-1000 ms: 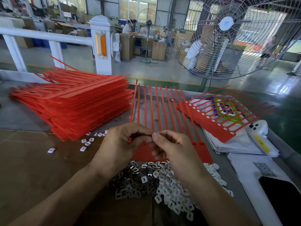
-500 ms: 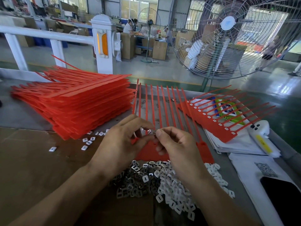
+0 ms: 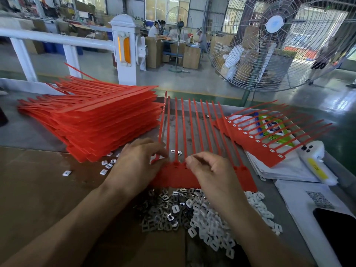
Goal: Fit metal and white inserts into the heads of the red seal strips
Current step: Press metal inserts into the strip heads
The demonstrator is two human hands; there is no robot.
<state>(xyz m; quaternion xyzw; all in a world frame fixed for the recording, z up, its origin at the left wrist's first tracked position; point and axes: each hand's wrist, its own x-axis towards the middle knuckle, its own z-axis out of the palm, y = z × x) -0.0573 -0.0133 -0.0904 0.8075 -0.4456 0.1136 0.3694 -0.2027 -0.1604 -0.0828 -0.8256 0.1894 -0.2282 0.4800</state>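
Hands parted: left hand [image 3: 136, 162], right hand [image 3: 210, 168].

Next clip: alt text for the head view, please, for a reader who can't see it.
Two bare hands, left hand and right hand, work at the heads of a red seal strip sheet lying flat on a table. A heap of metal inserts and white inserts lies just in front; a stack of red sheets sits left.

A factory floor: a tall stack of red plastic seal strips [image 3: 90, 116] on a grey workbench [image 3: 28, 132], a large wire-caged industrial fan [image 3: 273, 43], brown cardboard cartons [image 3: 190, 57], seated workers [image 3: 156, 31] and glossy green-painted concrete flooring [image 3: 317, 101] beyond.
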